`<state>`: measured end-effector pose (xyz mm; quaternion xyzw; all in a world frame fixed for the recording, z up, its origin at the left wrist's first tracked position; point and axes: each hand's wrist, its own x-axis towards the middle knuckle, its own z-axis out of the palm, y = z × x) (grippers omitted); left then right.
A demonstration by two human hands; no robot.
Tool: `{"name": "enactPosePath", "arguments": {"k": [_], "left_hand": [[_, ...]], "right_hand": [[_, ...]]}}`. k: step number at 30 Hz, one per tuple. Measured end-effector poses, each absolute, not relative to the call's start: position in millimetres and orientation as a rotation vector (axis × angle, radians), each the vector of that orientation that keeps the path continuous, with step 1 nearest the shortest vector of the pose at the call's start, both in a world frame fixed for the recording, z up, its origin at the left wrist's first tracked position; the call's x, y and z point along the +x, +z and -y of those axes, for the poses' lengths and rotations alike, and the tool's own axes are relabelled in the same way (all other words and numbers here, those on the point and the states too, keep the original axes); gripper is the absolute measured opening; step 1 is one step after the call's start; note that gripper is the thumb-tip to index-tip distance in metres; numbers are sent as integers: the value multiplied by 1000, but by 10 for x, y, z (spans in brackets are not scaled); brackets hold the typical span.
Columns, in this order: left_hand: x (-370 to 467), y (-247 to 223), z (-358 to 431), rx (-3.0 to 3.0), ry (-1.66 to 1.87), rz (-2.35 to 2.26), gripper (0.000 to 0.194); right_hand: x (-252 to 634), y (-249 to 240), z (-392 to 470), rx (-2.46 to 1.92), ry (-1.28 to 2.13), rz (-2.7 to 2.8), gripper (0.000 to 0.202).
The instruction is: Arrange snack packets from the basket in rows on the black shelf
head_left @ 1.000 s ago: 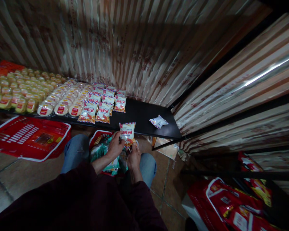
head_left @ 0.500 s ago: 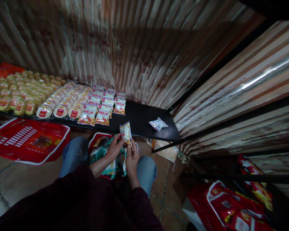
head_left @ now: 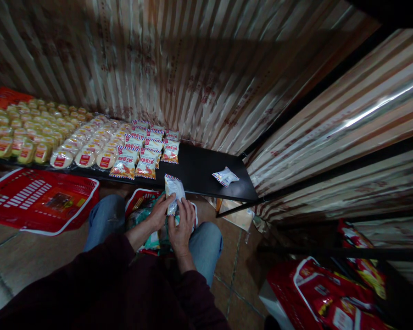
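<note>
Between my two hands is a small snack packet (head_left: 174, 188), its pale printed side facing up. My left hand (head_left: 159, 211) grips it at the left edge, while my right hand (head_left: 181, 224) has its fingers laid over the lower right part. Beneath them a red basket (head_left: 135, 198) holds several green and white packs, partly covered by my hands. Just beyond, rows of similar white and orange snack packets (head_left: 146, 164) stand on a black shelf (head_left: 199, 172). Another packet (head_left: 226, 176) lies by itself toward the shelf's right end.
Round wrapped cakes (head_left: 86, 158) and yellow wrapped cakes (head_left: 27, 150) fill the shelf's left part. On the floor at left sits a red basket (head_left: 79, 208) with a small pack inside. Red bags (head_left: 330, 293) are at lower right. Corrugated sheeting (head_left: 192, 68) backs the shelf.
The packet in my hands has turned from its orange printed side to its pale side and shifted slightly left. My right hand's fingers have moved over its front.
</note>
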<state>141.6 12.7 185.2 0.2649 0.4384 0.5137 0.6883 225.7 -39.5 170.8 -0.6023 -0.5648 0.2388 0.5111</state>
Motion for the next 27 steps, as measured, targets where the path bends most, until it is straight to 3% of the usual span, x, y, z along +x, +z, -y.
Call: {"name": "enactPosePath", "arguments": {"k": [8, 13, 18, 22, 27], "left_hand": [[1300, 1841, -158, 504, 1052, -919, 61], [1225, 1730, -140, 535, 923, -877, 53], [1185, 1876, -27, 589, 767, -808, 45], [1142, 1978, 55, 603, 717, -847, 39], [1140, 1822, 66, 659, 725, -727, 44]], "right_hand": [[2273, 1732, 503, -1338, 617, 1449, 39], [2386, 1763, 434, -1340, 633, 1138, 31], [2526, 1790, 196, -1306, 1133, 609, 52], [2569, 1819, 89, -1177, 1396, 461, 44], [2558, 1733, 57, -1168, 1350, 400, 37]]}}
